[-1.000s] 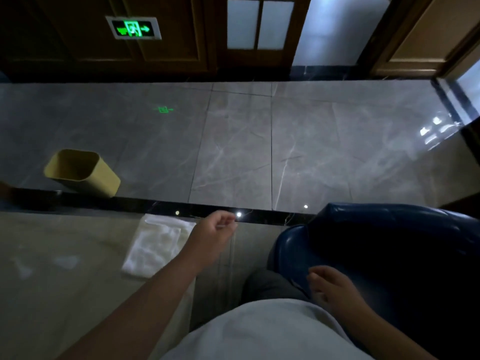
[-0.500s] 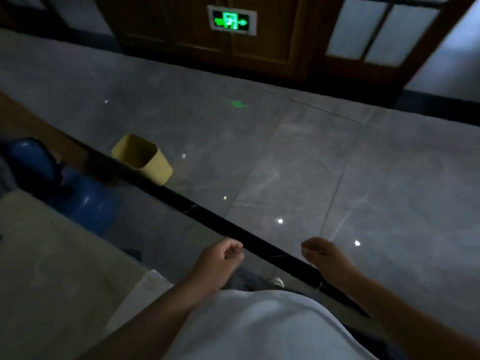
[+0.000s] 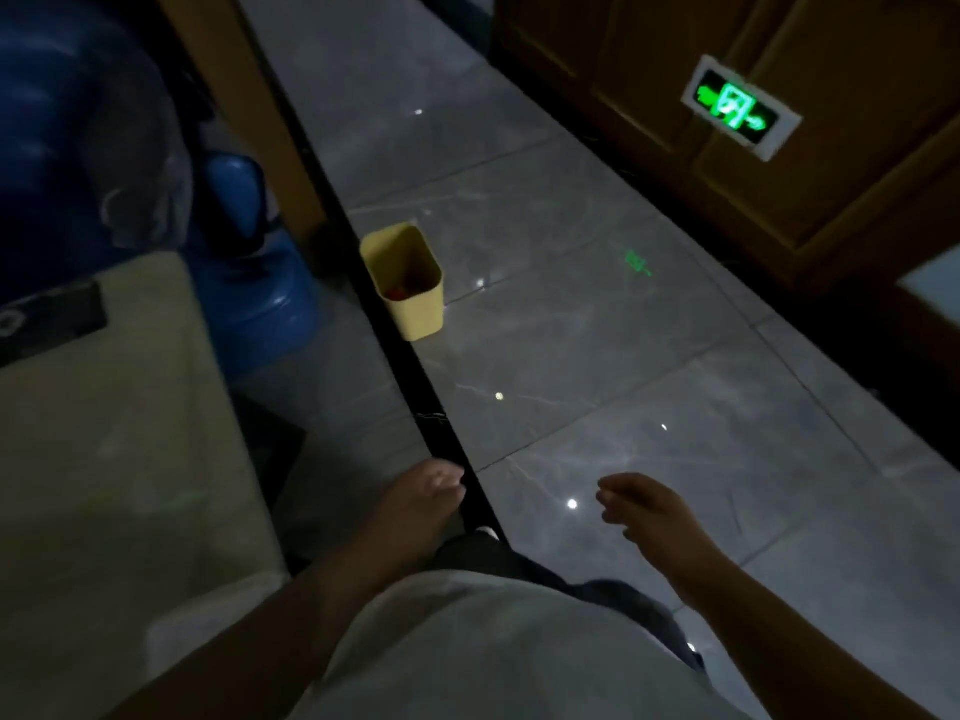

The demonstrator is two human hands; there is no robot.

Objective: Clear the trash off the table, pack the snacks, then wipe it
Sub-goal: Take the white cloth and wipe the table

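Head view showed both hands, left hand [image 3: 423, 493] and right hand [image 3: 644, 511], loosely curled and holding nothing beside the tabletop [image 3: 104, 459]; the yellow bin [image 3: 410, 298] stood on the floor, probably light, liftable by its rim.

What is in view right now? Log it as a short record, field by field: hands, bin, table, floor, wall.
left hand: left hand in the air, fingers loosely curled, holding nothing
right hand: right hand in the air, fingers relaxed, holding nothing
bin: small yellow plastic waste bin upright on the floor, something reddish inside
table: pale beige table top at left, a dark flat object at its far end
floor: glossy grey marble tiles
wall: lit green exit sign on wood panelling
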